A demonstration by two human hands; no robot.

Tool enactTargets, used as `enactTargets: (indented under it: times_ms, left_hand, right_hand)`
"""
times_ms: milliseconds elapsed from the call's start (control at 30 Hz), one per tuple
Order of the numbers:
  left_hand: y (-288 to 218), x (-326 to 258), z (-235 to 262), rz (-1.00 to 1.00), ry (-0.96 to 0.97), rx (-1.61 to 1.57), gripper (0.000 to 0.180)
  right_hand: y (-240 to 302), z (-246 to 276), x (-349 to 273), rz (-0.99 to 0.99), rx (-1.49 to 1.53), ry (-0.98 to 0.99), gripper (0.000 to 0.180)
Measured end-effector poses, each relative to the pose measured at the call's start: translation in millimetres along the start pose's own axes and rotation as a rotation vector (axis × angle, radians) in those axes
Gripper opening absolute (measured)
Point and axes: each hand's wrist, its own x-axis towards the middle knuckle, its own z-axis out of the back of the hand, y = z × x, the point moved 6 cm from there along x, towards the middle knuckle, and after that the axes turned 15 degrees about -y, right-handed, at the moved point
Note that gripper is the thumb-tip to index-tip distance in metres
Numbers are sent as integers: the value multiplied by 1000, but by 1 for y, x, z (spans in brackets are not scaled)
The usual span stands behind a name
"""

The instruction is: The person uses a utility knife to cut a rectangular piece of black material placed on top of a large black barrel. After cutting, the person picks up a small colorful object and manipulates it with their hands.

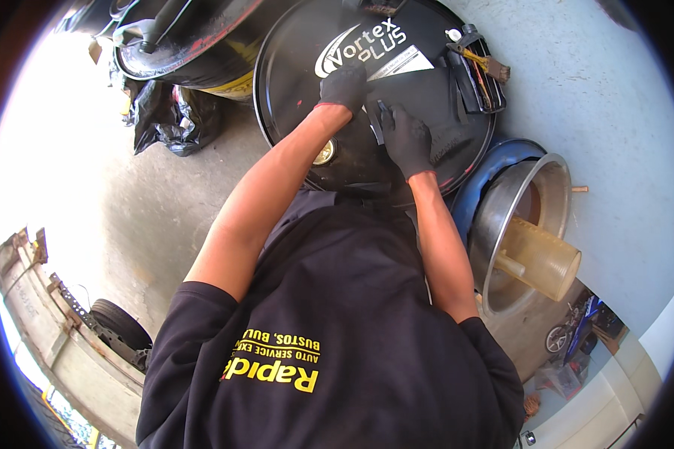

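A black drum (288,97) stands upright in front of me, its round top marked with white lettering and a white label (406,64). My left hand (344,87), in a dark glove, is curled closed over the drum top beside the lettering. Whatever its fingers hold is hidden. To its right and nearer me, my right hand (409,142), also gloved, rests low over the lid with its fingers drawn together. Next to its fingers lies a thin pale strip (374,126), whose kind I cannot make out. A round gold-coloured cap (325,153) sits on the lid below my left forearm.
A black holder (468,82) and a yellow-handled brush (487,63) sit at the lid's right edge. A metal basin (559,168) with a translucent jug (550,258) stands at the right. Another drum (225,63) and a black plastic bag (174,123) are at the far left.
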Motion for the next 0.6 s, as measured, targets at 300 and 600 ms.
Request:
enactTargets:
  times_ms: [300, 600]
  left_hand:
    - [5, 1, -1, 37, 11, -46, 51]
    - [0, -4, -10, 140, -26, -48, 55]
  right_hand:
    - [13, 4, 4, -28, -56, 43, 30]
    - [33, 5, 14, 36, -169, 79, 24]
